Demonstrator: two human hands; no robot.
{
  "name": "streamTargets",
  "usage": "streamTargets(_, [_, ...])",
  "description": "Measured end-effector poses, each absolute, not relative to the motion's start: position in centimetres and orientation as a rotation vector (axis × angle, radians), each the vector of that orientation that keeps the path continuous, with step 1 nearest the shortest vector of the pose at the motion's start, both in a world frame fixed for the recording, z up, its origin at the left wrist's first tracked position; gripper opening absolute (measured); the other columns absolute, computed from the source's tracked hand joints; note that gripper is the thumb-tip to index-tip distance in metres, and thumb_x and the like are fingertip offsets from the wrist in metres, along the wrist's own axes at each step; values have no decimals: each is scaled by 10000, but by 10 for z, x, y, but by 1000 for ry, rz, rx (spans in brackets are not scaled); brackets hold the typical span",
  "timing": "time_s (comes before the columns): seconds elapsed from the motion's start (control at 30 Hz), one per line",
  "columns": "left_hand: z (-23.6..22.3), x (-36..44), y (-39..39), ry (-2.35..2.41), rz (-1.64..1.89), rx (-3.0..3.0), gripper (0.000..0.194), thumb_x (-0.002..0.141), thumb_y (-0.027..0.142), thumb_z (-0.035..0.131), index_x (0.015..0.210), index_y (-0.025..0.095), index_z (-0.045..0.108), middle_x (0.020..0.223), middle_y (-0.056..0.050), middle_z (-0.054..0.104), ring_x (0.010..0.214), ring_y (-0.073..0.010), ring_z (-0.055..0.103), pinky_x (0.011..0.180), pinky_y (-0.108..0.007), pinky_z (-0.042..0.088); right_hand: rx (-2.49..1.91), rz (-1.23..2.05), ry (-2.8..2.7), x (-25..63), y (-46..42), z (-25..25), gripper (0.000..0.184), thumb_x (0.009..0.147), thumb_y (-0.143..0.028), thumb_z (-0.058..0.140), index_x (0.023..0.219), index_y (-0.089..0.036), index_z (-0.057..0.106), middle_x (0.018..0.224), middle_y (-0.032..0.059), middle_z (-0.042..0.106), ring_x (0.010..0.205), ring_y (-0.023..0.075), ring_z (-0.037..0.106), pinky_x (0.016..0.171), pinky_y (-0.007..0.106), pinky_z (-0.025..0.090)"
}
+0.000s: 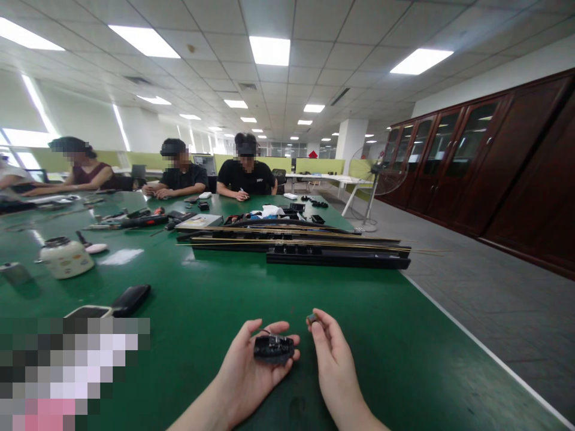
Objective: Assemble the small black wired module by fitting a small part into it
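Note:
My left hand (251, 368) is turned palm up, its fingers curled round a small black plastic housing (274, 350). The housing's hollow side faces up and shows small parts inside, and a thin dark wire rises at its upper left edge. Just to the right, my right hand (331, 353) pinches a small grey-green piece (311, 318) between thumb and fingertips. That piece is too small to name. A short gap separates the two hands, and both are above the green tabletop (215, 299).
Long black rails (336, 258) with thin brass-coloured rods (314, 242) lie across the table ahead. To the left are a cream pot (66, 257), a black case (131, 300) and a blurred-out person's part. Several people sit along the far side. A standing fan (374, 179) is beyond the right edge.

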State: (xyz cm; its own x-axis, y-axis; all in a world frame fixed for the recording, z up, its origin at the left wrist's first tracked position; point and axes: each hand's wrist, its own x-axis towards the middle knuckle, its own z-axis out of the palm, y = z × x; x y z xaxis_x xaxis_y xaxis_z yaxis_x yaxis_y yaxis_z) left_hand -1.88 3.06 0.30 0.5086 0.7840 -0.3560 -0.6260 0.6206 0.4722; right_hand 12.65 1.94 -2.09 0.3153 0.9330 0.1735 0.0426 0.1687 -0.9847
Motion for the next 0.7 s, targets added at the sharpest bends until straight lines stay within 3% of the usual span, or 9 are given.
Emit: streamTargets(0.7, [0, -20, 31, 550, 867, 304, 318, 733, 371, 486, 897, 112, 569, 854, -160, 648, 748, -232, 621, 678, -292, 433, -1213, 838, -1105, 126, 21, -24, 319, 768, -391, 516, 1007, -180, 515, 985, 81, 624, 928, 200, 581, 798, 317, 465])
